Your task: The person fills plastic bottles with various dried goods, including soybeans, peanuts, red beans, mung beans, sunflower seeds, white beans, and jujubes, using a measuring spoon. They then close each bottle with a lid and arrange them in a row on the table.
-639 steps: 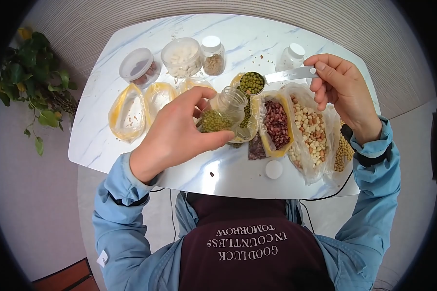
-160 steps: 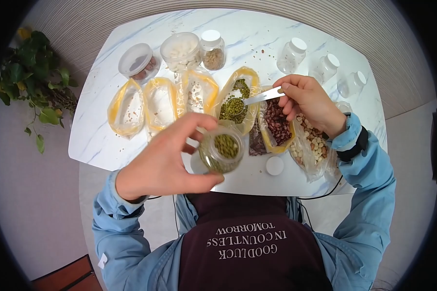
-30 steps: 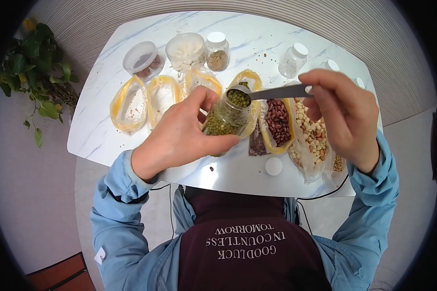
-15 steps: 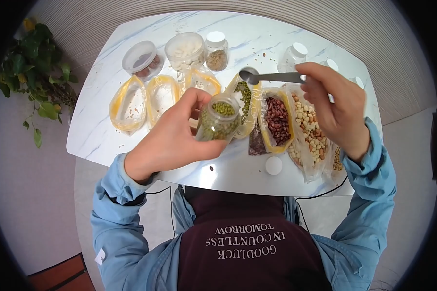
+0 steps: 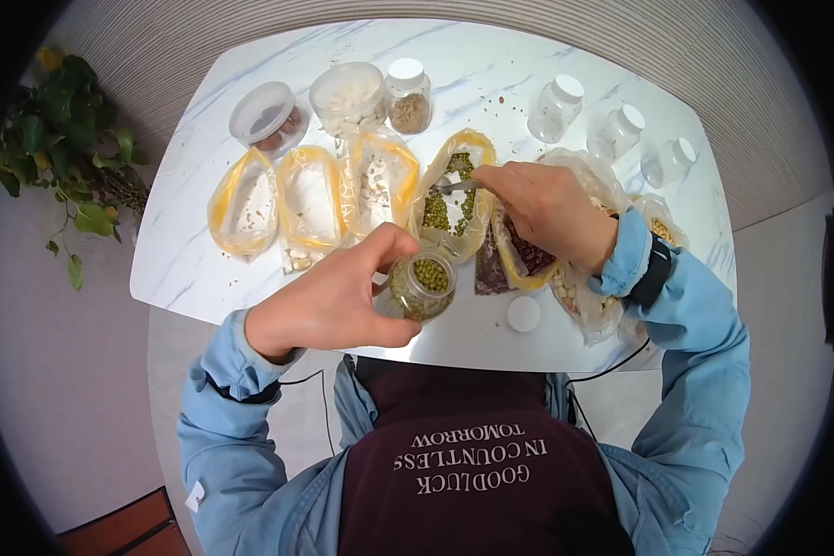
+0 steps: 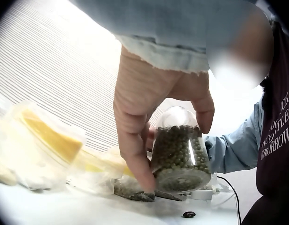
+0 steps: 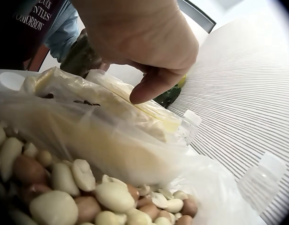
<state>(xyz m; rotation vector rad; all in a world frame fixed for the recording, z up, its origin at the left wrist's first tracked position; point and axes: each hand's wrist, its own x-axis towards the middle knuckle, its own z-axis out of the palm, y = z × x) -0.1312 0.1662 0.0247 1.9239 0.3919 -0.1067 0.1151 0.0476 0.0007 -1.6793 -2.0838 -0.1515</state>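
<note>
Apart, hands (image 5: 334,298) (image 5: 549,209): left around jar (image 5: 421,293), right palm-down.

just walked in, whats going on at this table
A person holds an open clear jar in their left grip, with green beans filling much of it. Their right grip holds a metal spoon, its bowl at the mouth of an open bag that has more green beans in it. A white lid lies on the table near the jar, so the jar is not closed yet.

A plant (image 5: 60,144) trails near an apparently ribbed wall (image 5: 162,69).
</note>
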